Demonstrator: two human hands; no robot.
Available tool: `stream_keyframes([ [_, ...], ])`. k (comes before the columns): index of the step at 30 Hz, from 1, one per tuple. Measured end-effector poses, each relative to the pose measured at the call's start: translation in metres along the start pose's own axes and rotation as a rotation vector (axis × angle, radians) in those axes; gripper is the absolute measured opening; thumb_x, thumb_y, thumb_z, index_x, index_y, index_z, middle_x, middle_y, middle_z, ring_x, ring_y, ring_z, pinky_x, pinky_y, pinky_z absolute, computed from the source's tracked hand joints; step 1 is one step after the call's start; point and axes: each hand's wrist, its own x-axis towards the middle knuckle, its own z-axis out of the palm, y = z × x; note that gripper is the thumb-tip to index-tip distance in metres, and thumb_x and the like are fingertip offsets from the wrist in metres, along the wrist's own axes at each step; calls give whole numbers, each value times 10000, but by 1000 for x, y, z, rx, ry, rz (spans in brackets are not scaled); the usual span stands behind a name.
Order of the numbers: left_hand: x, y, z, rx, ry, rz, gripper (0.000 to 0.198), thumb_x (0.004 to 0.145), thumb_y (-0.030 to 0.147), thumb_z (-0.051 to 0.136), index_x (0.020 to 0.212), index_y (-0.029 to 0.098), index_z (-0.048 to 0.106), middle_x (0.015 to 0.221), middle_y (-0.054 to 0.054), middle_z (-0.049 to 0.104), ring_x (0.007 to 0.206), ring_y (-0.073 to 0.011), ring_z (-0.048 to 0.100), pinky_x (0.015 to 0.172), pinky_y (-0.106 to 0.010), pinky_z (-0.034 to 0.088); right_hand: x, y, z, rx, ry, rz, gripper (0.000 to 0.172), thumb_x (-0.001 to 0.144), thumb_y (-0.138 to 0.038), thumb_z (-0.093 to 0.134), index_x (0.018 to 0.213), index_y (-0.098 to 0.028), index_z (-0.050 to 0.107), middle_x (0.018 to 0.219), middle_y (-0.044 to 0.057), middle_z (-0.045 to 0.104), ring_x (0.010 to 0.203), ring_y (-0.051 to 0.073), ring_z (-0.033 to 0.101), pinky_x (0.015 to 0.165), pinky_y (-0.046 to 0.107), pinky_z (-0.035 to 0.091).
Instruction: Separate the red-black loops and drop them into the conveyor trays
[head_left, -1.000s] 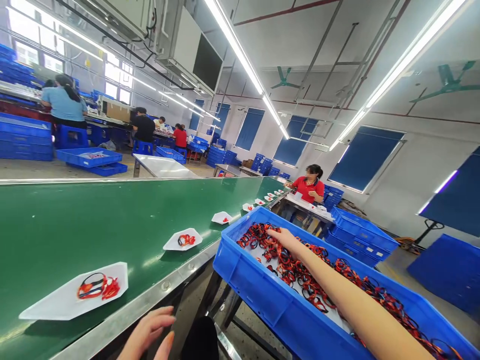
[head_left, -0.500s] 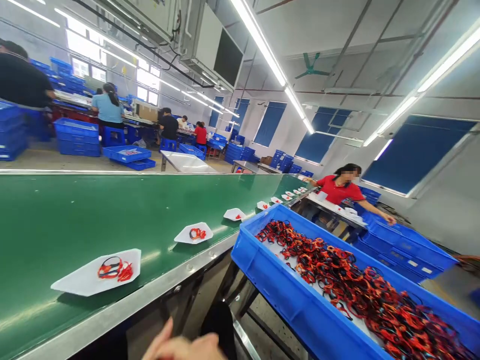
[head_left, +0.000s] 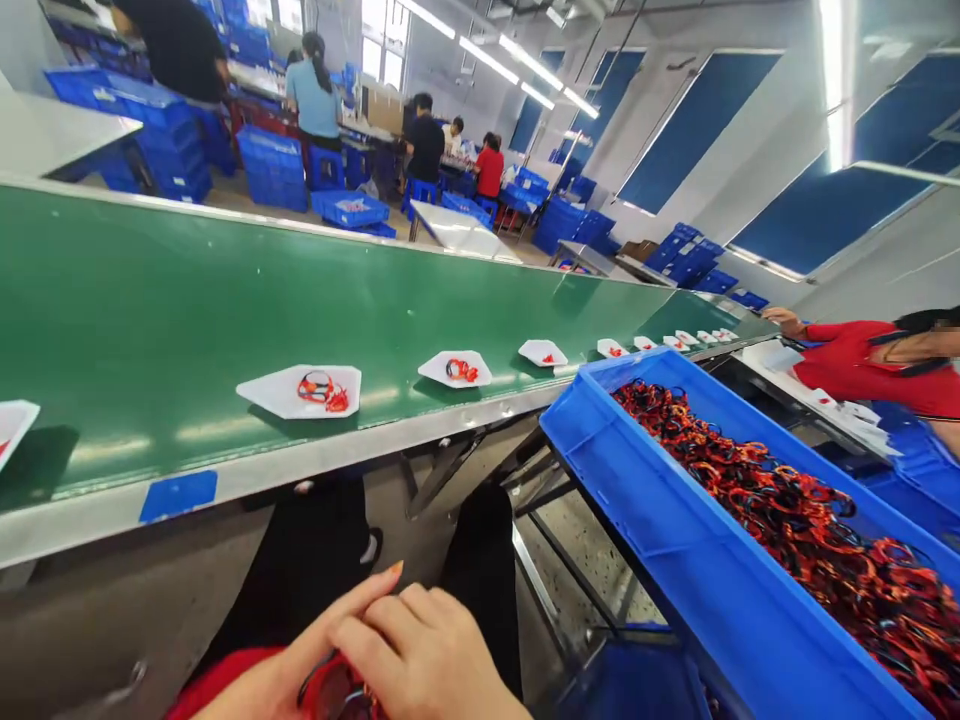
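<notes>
Left hand (head_left: 274, 672), right hand (head_left: 431, 650): grips closed on wire coil (head_left: 337, 692), between conveyor edge (head_left: 337, 455) and crate rim (head_left: 645, 482).

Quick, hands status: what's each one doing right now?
Left hand: closed on the red and black wire bundle.
Right hand: fingers curled, closed on the same wire bundle.

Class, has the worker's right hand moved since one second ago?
Yes: the right hand has left the blue crate, drawn back down-left beside the left hand.
</notes>
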Motion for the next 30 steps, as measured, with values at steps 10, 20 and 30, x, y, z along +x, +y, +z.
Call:
stream_keyframes([
  [10, 1, 26, 18, -697, -381, -704, 346, 731, 471, 612, 646, 138, 658, 599, -48, 660, 557, -140, 599, 537, -220, 451, -8, 0, -36, 291, -49, 91, 382, 780, -495, 588, 1055, -235, 532, 915, 0, 654, 894, 151, 594, 750, 287, 409],
  [20, 5, 18, 22, -781, -409, -604, 241, 802, 340, 571, 775, 124, 675, 757, -84, 703, 714, -169, 633, 743, -289, 470, -7, 5, -58, 489, 37, 204, 458, 712, -402, 717, 1086, -230, 515, 972, 16, 697, 890, 161, 637, 769, 261, 450],
  [30, 3, 8, 17, -790, -409, -571, 175, 781, 260, 598, 835, 129, 700, 760, -68, 717, 679, -188, 657, 632, -283, 500, 3, 11, -69, 293, 30, 453, 512, 595, -360, 808, 1048, -242, 601, 939, 31, 626, 805, 189, 574, 709, 299, 451],
])
